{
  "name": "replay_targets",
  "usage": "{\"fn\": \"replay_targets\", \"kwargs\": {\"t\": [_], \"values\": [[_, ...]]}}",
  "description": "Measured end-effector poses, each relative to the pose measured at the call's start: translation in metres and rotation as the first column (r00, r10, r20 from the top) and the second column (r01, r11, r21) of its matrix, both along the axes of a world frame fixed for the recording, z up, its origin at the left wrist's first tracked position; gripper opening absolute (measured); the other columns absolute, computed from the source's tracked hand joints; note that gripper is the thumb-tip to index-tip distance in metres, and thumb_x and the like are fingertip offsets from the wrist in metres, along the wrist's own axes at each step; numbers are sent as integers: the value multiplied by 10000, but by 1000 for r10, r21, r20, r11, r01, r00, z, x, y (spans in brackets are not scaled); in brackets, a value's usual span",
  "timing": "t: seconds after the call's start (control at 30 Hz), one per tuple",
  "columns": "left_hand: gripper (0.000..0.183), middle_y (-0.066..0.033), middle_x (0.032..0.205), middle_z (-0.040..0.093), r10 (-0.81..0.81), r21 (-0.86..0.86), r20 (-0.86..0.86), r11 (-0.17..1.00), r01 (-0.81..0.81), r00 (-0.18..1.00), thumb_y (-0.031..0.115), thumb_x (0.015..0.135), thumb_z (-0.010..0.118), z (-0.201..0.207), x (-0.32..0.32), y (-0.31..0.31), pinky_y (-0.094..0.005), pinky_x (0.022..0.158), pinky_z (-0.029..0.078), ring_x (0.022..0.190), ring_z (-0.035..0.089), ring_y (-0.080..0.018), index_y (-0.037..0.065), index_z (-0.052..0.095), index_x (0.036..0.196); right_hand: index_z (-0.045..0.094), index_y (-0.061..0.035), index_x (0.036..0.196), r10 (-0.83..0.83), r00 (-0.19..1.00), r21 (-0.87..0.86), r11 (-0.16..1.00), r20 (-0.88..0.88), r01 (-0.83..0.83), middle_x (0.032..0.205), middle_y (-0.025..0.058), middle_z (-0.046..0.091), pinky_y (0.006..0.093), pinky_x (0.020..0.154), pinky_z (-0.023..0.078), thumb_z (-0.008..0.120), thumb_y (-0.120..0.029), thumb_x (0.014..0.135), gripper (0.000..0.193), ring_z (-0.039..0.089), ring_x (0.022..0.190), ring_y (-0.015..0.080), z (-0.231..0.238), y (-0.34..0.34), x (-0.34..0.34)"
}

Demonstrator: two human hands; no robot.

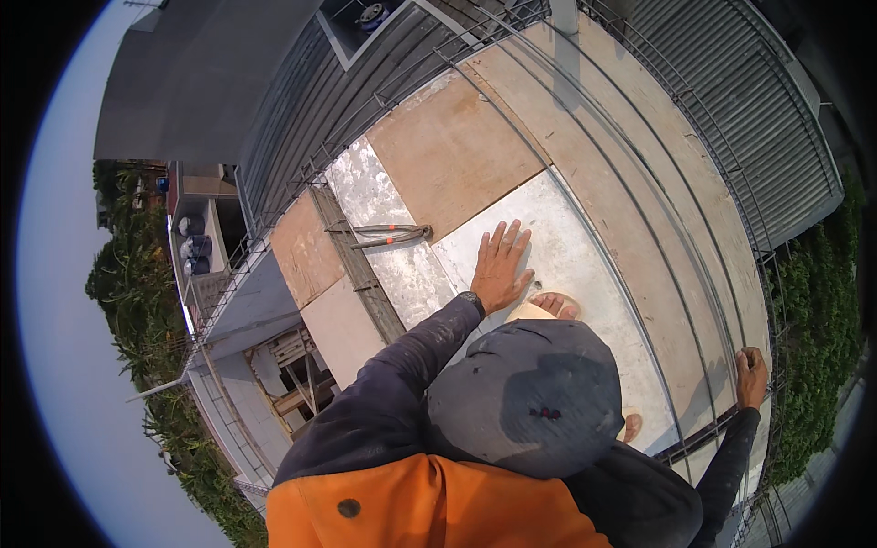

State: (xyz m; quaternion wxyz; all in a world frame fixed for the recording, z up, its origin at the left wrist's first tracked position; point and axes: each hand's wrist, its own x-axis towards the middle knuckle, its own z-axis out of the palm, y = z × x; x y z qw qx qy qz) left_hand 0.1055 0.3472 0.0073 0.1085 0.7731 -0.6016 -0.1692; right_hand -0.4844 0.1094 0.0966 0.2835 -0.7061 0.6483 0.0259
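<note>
Plywood rooftop deck (457, 137), tan and whitish panels. Long steel rebar (734, 331) runs fore-aft along its right side. Right hand (752, 376), the nearer, curls at it; can't tell if closed on it. Left hand (501, 267) spread, empty; pincers (393, 236) lie forward-left.

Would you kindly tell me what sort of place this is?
It looks like an open-air building site, probably on an upper level: bare steel bars run along and over flat panels, long-handled pincers lie there, and a corrugated roof shows beyond the edge.
</note>
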Motion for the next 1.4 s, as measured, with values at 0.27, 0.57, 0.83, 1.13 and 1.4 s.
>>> {"fn": "replay_targets", "kwargs": {"t": [0.27,0.57,0.83,1.13,1.4], "values": [[1073,-275,1767,75,688,120,318,653,-747,653,458,914,700,8,59,183,-649,1295,60,1637,19,-479,-7,135,1698,568,-106,1507,333,917,16,941,-219,-338,1469,246,590,520,1067,507,617,-383,1059,529,622,1290,427,-80,-101,29],[1143,-294,1762,-93,954,399,207,120,-909,217,628,935,660,-39,94,240,-663,1278,141,1616,11,-538,80,39,1723,618,-128,1397,313,931,-149,928,-189,-343,1293,237,654,524,979,524,620,-295,1041,394,638,1210,452,-92,-77,76],[1378,-348,1732,-148,939,542,190,143,-828,286,775,820,733,-24,104,233,-650,1287,137,1604,-16,-577,48,-25,1712,645,-96,1263,177,929,-176,954,-324,-243,1221,176,678,516,916,539,717,-257,978,336,692,1091,419,-84,-72,106],[1504,-352,1717,-208,835,671,362,76,-738,415,895,760,689,-31,124,232,-667,1269,208,1607,7,-563,10,-92,1693,489,-124,1580,304,891,167,951,-337,-261,1583,165,505,497,1144,495,693,-286,1012,624,534,1403,394,-33,-68,129],[1540,-406,1701,-162,894,599,280,123,-791,351,940,740,653,-44,118,242,-646,1291,115,1577,-2,-629,-86,-27,1664,657,-127,1398,205,935,69,979,-290,-193,1396,160,632,506,1048,537,629,-294,1036,399,650,1244,392,-46,-80,179]]}}
